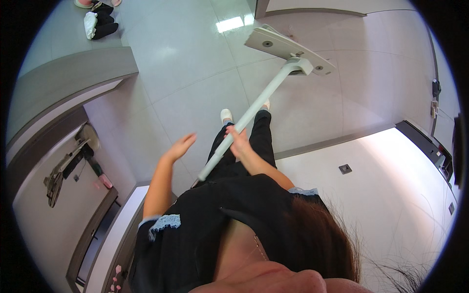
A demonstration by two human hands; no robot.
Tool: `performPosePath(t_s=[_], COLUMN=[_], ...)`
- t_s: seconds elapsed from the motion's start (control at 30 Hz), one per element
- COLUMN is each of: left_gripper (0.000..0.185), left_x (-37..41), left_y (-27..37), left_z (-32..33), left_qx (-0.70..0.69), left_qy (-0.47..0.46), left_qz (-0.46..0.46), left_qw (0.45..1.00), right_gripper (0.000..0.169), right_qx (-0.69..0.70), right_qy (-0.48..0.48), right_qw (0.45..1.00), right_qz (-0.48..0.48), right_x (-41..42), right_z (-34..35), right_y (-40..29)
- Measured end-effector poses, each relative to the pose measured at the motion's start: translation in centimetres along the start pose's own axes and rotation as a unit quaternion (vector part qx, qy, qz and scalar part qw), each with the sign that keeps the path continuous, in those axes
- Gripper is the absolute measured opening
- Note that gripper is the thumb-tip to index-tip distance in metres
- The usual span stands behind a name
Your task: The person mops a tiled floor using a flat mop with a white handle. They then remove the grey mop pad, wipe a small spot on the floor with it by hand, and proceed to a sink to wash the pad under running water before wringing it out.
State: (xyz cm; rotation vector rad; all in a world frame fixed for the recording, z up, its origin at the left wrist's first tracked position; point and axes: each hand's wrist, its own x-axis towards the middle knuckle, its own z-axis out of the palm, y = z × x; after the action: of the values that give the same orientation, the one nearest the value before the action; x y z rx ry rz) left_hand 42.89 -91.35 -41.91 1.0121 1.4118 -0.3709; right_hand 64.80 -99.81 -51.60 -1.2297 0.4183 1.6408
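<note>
My right hand (pixel 240 142) is wrapped around the pale handle (pixel 260 99) of a flat mop, in front of my thighs. The handle slants from my waist up to the wide rectangular mop head (pixel 280 48), tilted beyond my feet at the upper right. Two round fittings show on the head's face; I cannot tell whether it touches the floor. To the left of the handle, my left hand (pixel 182 147) hangs in the air, apart from the mop. Its fingers are stretched out and slightly blurred, with nothing in them.
Large glossy tiles (pixel 190 99) cover the floor. A grey-edged cabinet or ledge (pixel 110 64) juts in at the left. On the right stands a white panel (pixel 315 161) with a socket plate (pixel 345 169). Black and white footwear or cloth items (pixel 100 23) lie at the upper left.
</note>
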Motion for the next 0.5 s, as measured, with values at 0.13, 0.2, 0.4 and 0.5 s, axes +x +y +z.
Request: performPosePath(t_s=[0.13,0.2,0.4,0.5], left_gripper=[0.074,0.067,0.037,0.034], left_x=[7.3,8.2,6.0,3.0], left_y=[14.2,16.8,12.1,8.5], left_z=[5.6,6.9,7.3,6.3], left_qx=[-0.064,-0.02,0.166,0.22], left_qy=[-0.092,-0.073,0.169,0.245], left_qz=[0.074,0.055,0.138,0.091], left_qw=[0.991,0.996,0.962,0.94], right_gripper=[0.048,0.051,0.028,0.023], right_qx=[-0.003,-0.057,-0.475,-0.509], right_qy=[-0.08,-0.114,-0.363,-0.161], right_qw=[0.996,0.991,0.801,0.813], right_qz=[-0.038,-0.047,-0.048,-0.23], right_x=[-3.9,-4.6,-3.9,-4.8], right_z=[3.1,3.5,-0.6,-1.7], right_y=[2.7,3.1,-5.0,-14.8])
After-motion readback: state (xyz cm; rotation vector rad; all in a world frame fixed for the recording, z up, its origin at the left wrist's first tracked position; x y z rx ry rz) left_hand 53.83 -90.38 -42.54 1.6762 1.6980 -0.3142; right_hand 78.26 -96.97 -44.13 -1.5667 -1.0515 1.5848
